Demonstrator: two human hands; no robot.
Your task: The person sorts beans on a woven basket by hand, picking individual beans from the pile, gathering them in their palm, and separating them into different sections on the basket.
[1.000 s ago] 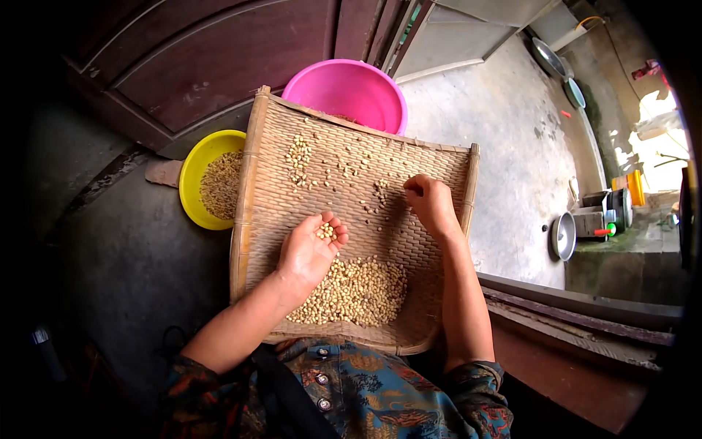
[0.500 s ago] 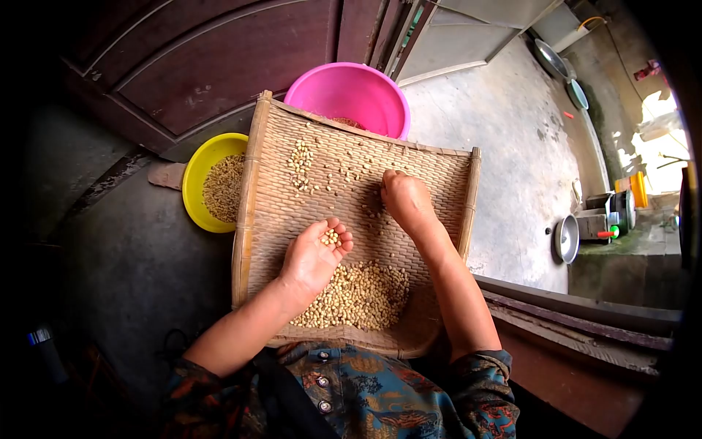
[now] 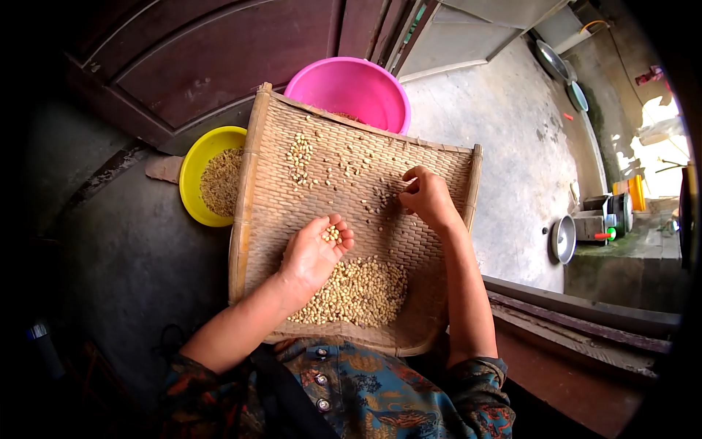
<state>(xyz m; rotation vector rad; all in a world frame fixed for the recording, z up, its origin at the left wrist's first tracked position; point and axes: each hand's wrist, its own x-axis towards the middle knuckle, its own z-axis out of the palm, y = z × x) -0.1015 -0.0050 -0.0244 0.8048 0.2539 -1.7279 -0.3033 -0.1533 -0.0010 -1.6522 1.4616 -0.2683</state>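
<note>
A woven bamboo winnowing tray [image 3: 281,208] rests across my lap. My left hand [image 3: 311,252] is cupped, palm up, around several pale yellow beans [image 3: 332,235] that look like soybeans. It hovers over the near half of the tray. Below it lies a heap of the same beans [image 3: 358,293]. My right hand [image 3: 430,199] is over the tray's right side, thumb and forefinger bent with a gap between them and nothing visible there. Just left of its fingertips are scattered darker beans [image 3: 380,199]. A loose group of pale beans [image 3: 300,155] lies at the far left of the tray.
Beyond the tray stands a pink basin [image 3: 387,91] with some brown material inside. A yellow basin [image 3: 191,175] of brownish grains or beans is at the left. A dark red door [image 3: 212,66] rises behind. Metal bowls [image 3: 564,240] and containers are at the right.
My right hand has moved right, away from the darker beans, and its thumb and forefinger have parted. More of those beans now show. My left hand stays nearly still with its beans.
</note>
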